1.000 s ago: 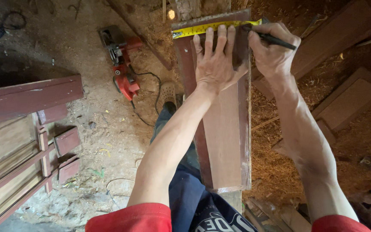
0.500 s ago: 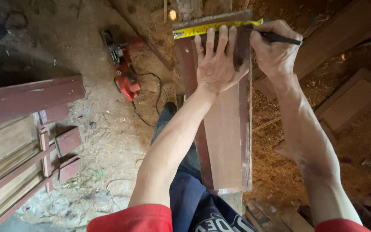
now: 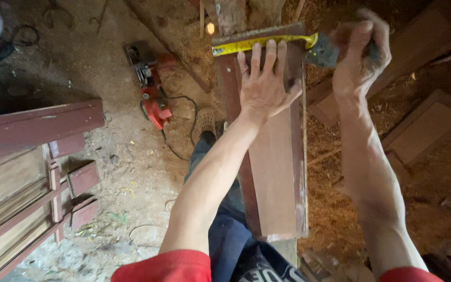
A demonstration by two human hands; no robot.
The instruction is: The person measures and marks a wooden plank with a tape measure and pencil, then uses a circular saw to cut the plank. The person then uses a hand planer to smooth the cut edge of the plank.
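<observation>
Two bare hands work at the far end of a reddish-brown wooden board [image 3: 275, 172], which runs lengthwise away from the person and lies over the lap, above dark trousers [image 3: 230, 245]. Left hand [image 3: 264, 86]: flat on the board, palm down, fingers spread wide and extended toward the far edge, thumb angled out to the right; it grips nothing. Fingertips touch or lie just beside a yellow tape measure blade [image 3: 259, 44], which is stretched crosswise along the far end of the board. Right hand [image 3: 361, 55]: off the right edge of the board, motion-blurred, fingers curled closed; what it grasps cannot be told for certain, though the dark tape measure case [image 3: 322, 52] sits just beside it at the blade's right end. Surroundings: a red corded power tool [image 3: 150, 86] lies on the dusty ground to the left, well apart from the board; dark red timber frame parts [image 3: 37, 156] are stacked at the left edge; sawdust [image 3: 340, 209] and loose boards [image 3: 424, 130] cover the ground to the right
</observation>
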